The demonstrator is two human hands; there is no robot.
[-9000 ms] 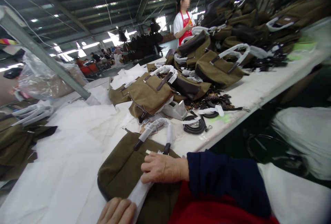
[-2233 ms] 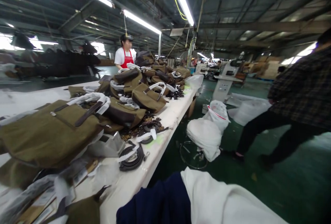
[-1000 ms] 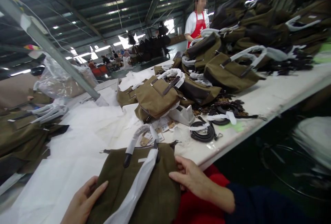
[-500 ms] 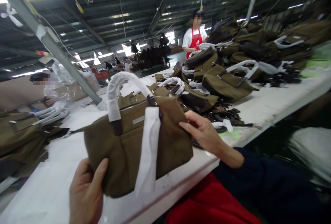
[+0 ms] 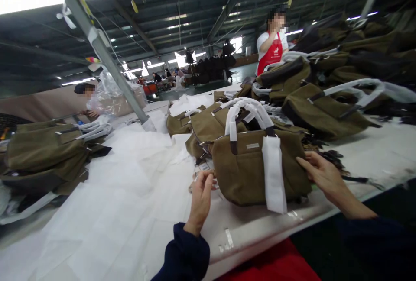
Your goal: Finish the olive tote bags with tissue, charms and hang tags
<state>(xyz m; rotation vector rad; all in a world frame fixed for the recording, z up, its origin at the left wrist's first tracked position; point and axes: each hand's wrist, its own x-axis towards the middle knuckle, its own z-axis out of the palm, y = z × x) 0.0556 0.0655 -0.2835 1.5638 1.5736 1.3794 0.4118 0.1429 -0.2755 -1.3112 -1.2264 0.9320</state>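
An olive-green handbag [image 5: 240, 177] stands upright near the table's front edge. White wrapping covers its handles, and a white wrapped strip [image 5: 274, 172] hangs down its front. My right hand [image 5: 325, 179] pinches the bag's right side between thumb and fingers. At the bag's lower left edge is my left hand [image 5: 200, 198], its thumb and fingertips closed together. What they hold is too small to make out; a small shiny piece lies beside them. Behind the bag lie more olive bags [image 5: 208, 125] with wrapped handles.
White sheets [image 5: 130, 185] cover the table to the left, beside a stack of olive bags [image 5: 45, 146]. More bags [image 5: 325, 112] are heaped at the right. A slanted metal post [image 5: 113, 64] rises from the table. A person in a red apron [image 5: 272, 53] stands beyond it.
The view has swung left. The handbag, tilted in my hands before, now stands farther from me on the table. My left hand has moved from its lower corner to beside its left edge.
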